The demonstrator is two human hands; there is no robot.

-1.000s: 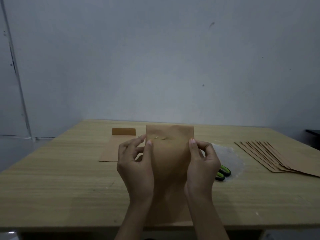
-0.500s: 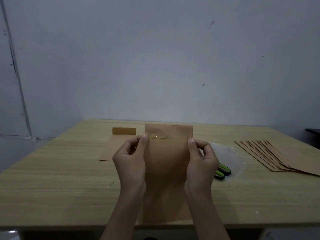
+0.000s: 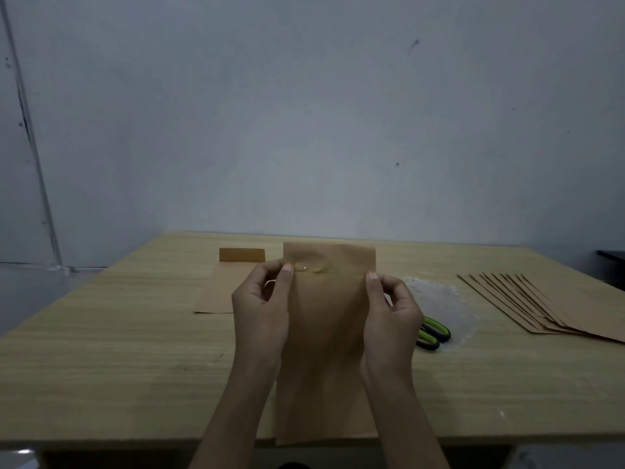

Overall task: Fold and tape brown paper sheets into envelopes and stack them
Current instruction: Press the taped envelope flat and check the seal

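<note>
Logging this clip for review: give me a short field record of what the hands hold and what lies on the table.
left hand: pinches left edge of the brown paper
right hand: pinches its right edge
tape: clear piece near the paper's top
table, left: flat brown envelope
table, right: scissors, clear sheet, fanned paper pile

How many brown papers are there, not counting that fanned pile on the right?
2. One brown sheet is held between the left hand and right hand, centre; one envelope lies flat beyond the left hand. More may hide beneath it.
</note>
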